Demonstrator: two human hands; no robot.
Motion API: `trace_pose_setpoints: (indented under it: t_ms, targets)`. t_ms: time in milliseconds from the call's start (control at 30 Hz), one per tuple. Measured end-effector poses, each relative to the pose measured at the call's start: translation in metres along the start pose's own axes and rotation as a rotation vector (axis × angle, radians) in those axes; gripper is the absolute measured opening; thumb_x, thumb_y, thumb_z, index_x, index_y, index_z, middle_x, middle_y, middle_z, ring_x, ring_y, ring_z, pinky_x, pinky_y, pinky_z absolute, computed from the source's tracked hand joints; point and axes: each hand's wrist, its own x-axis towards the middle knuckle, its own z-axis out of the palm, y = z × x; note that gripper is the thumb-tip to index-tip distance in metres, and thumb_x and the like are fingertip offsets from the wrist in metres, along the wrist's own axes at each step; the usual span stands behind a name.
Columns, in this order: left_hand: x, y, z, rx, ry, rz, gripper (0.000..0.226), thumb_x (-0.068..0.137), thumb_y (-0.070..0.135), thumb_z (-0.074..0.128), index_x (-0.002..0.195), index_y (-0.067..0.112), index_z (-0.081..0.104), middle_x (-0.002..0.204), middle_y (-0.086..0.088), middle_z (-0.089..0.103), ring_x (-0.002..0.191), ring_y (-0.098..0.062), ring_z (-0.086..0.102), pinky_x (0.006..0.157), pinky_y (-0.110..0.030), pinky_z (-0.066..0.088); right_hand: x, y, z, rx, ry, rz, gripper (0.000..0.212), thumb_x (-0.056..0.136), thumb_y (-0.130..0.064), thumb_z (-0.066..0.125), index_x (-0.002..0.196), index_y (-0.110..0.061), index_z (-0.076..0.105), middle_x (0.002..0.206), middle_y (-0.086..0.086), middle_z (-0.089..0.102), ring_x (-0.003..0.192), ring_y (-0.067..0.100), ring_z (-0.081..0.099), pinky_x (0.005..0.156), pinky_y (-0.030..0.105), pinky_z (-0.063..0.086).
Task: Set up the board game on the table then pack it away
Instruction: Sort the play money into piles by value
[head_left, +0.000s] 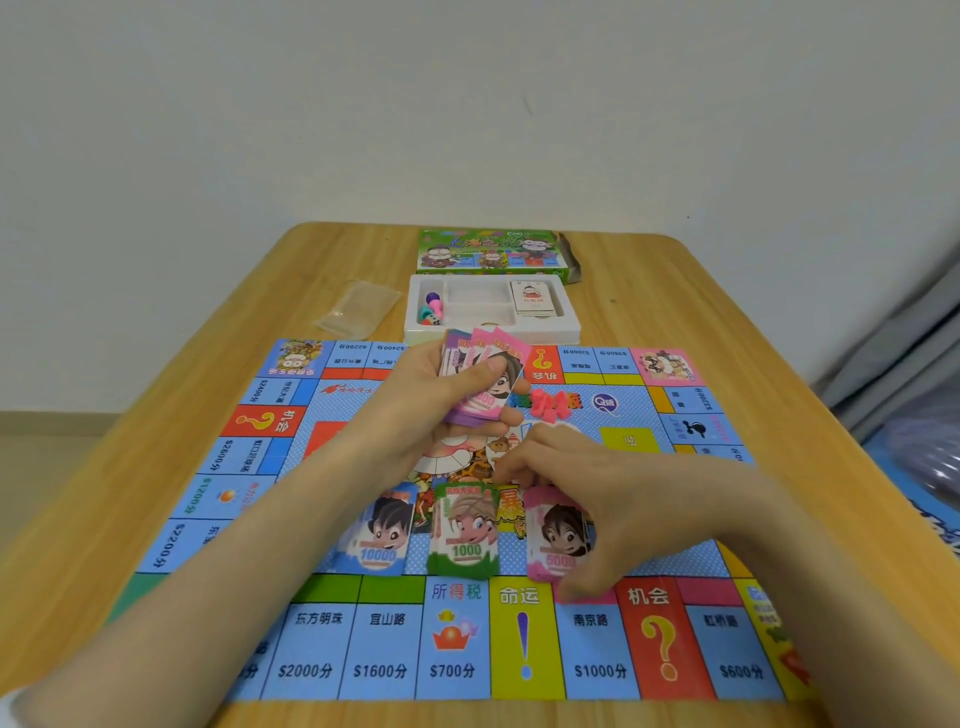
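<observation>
Watching the head cam feed on this one. The game board (524, 639) was spread flat on the wooden bench (727, 322), filling most of the lower half of the frame.

Left grip (441, 400), a bare hand, was up around mid-frame, fingers and thumb wrapped round a fanned wad of play money (488, 374), mostly pink and purple notes, held above the board.

Right grip (587, 499) was lower and to the right, curled down over the pink 5000 stack (553, 540). Its fingertips were at the far end and the thumb at the near end, so it looked like it had hold of that stack.

That stack lay in a row with two others on the board's middle: the green 1000 stack (464, 530) just to its left, then the blue 10000 stack (382, 535) further left. They sat close together, and I couldn't tell if the edges touched.

A small clump of pink pieces (550, 410) was sitting on the board just right of the held money.

Beyond the board's far edge was the white tray (566, 325), with a deck of cards (535, 299) in its right compartment and coloured pawns and dice (431, 309) in the left one. The green box (488, 252) was right behind the tray. A clear plastic bag (358, 306) lay on the bench left of the tray.
</observation>
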Motion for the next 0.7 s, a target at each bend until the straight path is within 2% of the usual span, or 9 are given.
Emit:
trace_pose_setpoints:
  t_ms: [133,200,300,367,400,433,533,600,700]
  targets:
    - [-0.001,0.0,0.0,0.017,-0.008,-0.002,0.009,0.09,0.01,0.059,0.098,0.009,0.06,0.076,-0.002,0.075,0.057,-0.013,0.07,0.05,-0.02,0.055,0.001,0.002,0.003,-0.013,0.028,-0.012,0.069,0.079,-0.036,0.073,0.132,-0.033,0.029,0.117,-0.017,0.029,0.116,0.002,0.036,0.099,0.026,0.041]
    - [-0.001,0.0,0.0,0.025,-0.008,-0.001,0.012,0.088,0.009,0.061,0.1,0.009,0.06,0.077,-0.002,0.075,0.058,-0.014,0.07,0.049,-0.019,0.054,0.001,0.001,0.002,0.017,0.036,-0.002,0.065,0.078,-0.039,0.073,0.128,-0.033,0.032,0.116,-0.017,0.033,0.112,0.0,0.037,0.096,0.021,0.04]
    - [0.001,-0.002,-0.001,0.041,0.029,0.001,0.018,0.084,0.009,0.066,0.101,0.01,0.061,0.081,-0.004,0.075,0.063,-0.018,0.072,0.051,-0.022,0.056,0.001,-0.002,-0.001,0.155,0.145,0.042,0.054,0.074,-0.047,0.072,0.116,-0.029,0.043,0.11,-0.015,0.044,0.101,-0.001,0.044,0.084,0.012,0.04]
    - [0.003,-0.004,-0.002,0.086,0.056,0.009,0.022,0.08,0.013,0.07,0.1,0.012,0.062,0.085,-0.008,0.075,0.065,-0.021,0.071,0.061,-0.029,0.057,0.004,-0.002,-0.002,0.251,0.296,0.066,0.047,0.072,-0.056,0.063,0.102,-0.023,0.052,0.099,-0.008,0.053,0.091,0.007,0.05,0.073,0.015,0.041]
    - [0.003,-0.004,-0.002,0.108,0.059,0.01,0.024,0.079,0.016,0.071,0.101,0.013,0.063,0.084,-0.009,0.075,0.064,-0.022,0.07,0.066,-0.032,0.055,0.006,-0.002,-0.002,0.296,0.376,0.067,0.05,0.069,-0.061,0.056,0.095,-0.019,0.053,0.091,-0.003,0.056,0.083,0.012,0.052,0.068,0.019,0.041]
    - [0.002,-0.004,-0.002,0.115,0.056,0.008,0.025,0.078,0.017,0.072,0.101,0.013,0.063,0.082,-0.008,0.075,0.062,-0.021,0.069,0.065,-0.032,0.054,0.007,-0.001,-0.002,0.34,0.456,0.064,0.054,0.067,-0.064,0.051,0.09,-0.015,0.054,0.084,0.002,0.057,0.074,0.015,0.05,0.063,0.022,0.041]
    - [-0.001,-0.001,0.001,0.078,0.036,0.005,0.018,0.08,0.01,0.071,0.096,0.01,0.062,0.065,-0.002,0.072,0.048,-0.013,0.065,0.043,-0.018,0.05,0.01,-0.001,-0.003,0.447,0.662,0.038,0.059,0.067,-0.064,0.047,0.085,-0.009,0.055,0.078,0.015,0.058,0.066,0.021,0.048,0.06,0.031,0.041]
    - [-0.003,0.001,0.004,0.067,0.012,-0.005,0.018,0.08,0.008,0.07,0.095,0.009,0.061,0.061,0.0,0.069,0.045,-0.011,0.063,0.042,-0.016,0.048,0.012,0.0,-0.004,0.51,0.743,0.033,0.059,0.065,-0.065,0.046,0.086,-0.011,0.056,0.079,0.014,0.062,0.071,0.025,0.055,0.066,0.034,0.045]
    - [-0.003,0.002,0.005,0.062,-0.018,-0.002,0.016,0.081,0.006,0.069,0.094,0.011,0.061,0.061,0.002,0.068,0.044,-0.01,0.062,0.041,-0.014,0.046,0.016,0.002,-0.003,0.612,0.826,0.038,0.045,0.07,-0.058,0.049,0.088,-0.018,0.054,0.07,0.004,0.064,0.064,0.014,0.059,0.06,0.027,0.047]
